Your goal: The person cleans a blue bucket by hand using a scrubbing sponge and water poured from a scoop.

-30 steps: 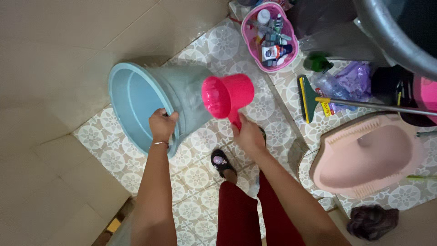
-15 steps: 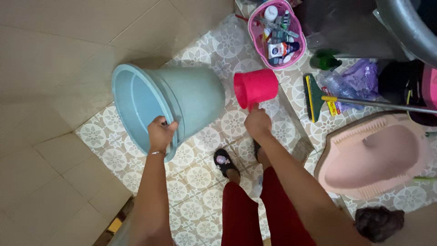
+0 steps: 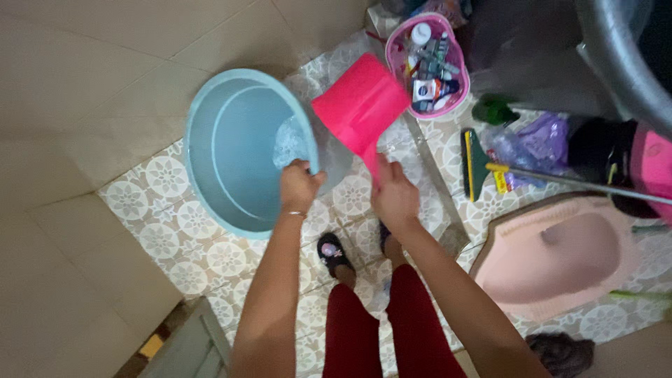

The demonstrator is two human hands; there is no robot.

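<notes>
A pale blue plastic bucket [image 3: 231, 150] stands on the patterned floor tiles, its mouth facing up toward me. My left hand [image 3: 299, 186] grips its near right rim. A pink plastic dipper [image 3: 358, 105] is held by its handle in my right hand [image 3: 394, 197]. The dipper is tipped over the bucket's right rim, and water splashes inside the bucket just below it.
A pink basket [image 3: 448, 94] of bottles and tubes sits at the back. A green-headed scrubber with a metal handle [image 3: 474, 159] lies to the right, beside a pink squat toilet pan [image 3: 556, 255]. My black slipper [image 3: 330, 252] is below the bucket; a beige tiled wall is at left.
The bucket has been turned from lying tilted on its side to mouth-up. My left hand shifted along the rim. The dipper swung left and tipped over the bucket.
</notes>
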